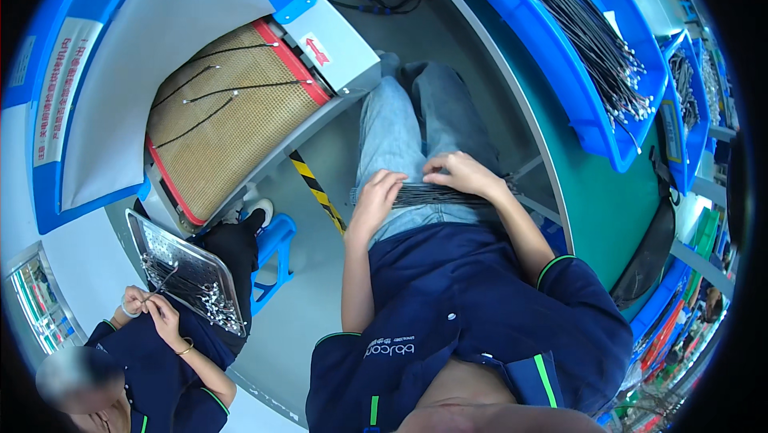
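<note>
A bundle of thin black cables (440, 195) lies crosswise over my thighs, on blue jeans. At its left end my left hand (374, 202) is closed, the fingers bent in over the cables. My right hand (464, 174) rests along the upper side of the bundle, with thumb and fingers bent together in a pinch. Only a small gap separates the two sets of fingertips. Anything thin held between them is too small to make out.
Several black cables lie on a tan mesh conveyor belt (232, 133) at upper left. A co-worker at lower left handles a cable over a metal tray (144, 222), near a blue stool (280, 249). To my right, a green tabletop (588, 201) carries a blue bin (598, 141) of cables.
</note>
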Demonstrator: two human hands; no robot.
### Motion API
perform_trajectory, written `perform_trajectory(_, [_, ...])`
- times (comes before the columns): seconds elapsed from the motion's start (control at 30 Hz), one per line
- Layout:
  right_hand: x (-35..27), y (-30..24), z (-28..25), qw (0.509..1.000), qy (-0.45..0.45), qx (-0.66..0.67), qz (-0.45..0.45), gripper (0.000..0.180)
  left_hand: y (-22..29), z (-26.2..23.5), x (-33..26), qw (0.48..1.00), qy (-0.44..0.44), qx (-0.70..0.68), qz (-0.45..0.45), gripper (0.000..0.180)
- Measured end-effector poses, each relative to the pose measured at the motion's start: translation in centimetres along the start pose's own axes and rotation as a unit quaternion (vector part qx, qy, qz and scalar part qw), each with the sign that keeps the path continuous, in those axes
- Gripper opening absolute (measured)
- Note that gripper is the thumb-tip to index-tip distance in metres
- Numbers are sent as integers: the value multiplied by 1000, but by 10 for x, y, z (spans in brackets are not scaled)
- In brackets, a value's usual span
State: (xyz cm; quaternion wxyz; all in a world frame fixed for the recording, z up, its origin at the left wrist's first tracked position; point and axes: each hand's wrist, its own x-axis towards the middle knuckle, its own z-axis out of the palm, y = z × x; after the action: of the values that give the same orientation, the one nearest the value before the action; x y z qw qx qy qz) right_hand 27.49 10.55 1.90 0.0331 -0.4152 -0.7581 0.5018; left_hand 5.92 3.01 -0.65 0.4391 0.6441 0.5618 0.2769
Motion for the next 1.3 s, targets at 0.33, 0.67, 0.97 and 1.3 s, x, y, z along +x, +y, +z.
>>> perform_trajectory(0.33, [-25, 9, -6, 997, 45, 58, 10, 24, 1, -20, -5, 996, 71, -20, -42, 16])
perform_trajectory(0.67, [-10, -29, -7, 983, 127, -11, -131, 19, 26, -26, 1, 999, 28, 32, -27, 17])
perform_trajectory(0.97, [-5, -35, -12, 981, 153, 22, -114, 15, 34, -30, 3, 972, 167, 126, 109, 14])
perform_trajectory(1.3, [-2, -35, -18, 956, 187, -97, -205, 14, 32, -26, 3, 982, 160, 56, 85, 12])
